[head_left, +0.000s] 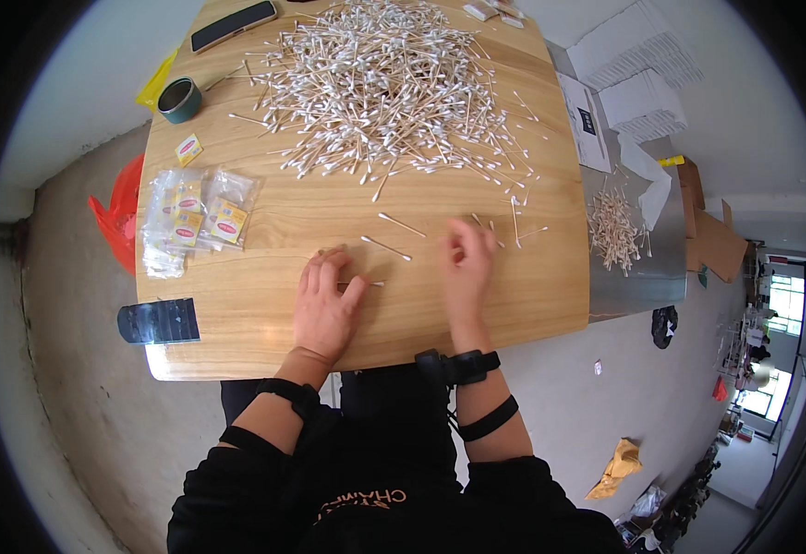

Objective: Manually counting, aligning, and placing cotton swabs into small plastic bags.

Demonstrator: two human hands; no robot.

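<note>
My left hand (324, 300) rests on the wooden table near its front edge, fingers bent and thumb curled in. A cotton swab (377, 283) sticks out between that thumb and forefinger. To its right, my right hand (469, 268) is raised a little and blurred, its fingers curled together; what they hold, if anything, is hidden. Two loose swabs, one nearer (386, 247) and one farther (402, 224), lie between the hands. Beyond them spreads a large heap of cotton swabs (384, 83) with wooden sticks and white tips.
At the left lie clear plastic bags (176, 217) with yellow labels, a dark cup (179, 100) and a phone (234, 26). A dark shiny strip (158, 321) overhangs the left edge. More swabs (615, 229) pile on a metal surface (638, 288) at the right.
</note>
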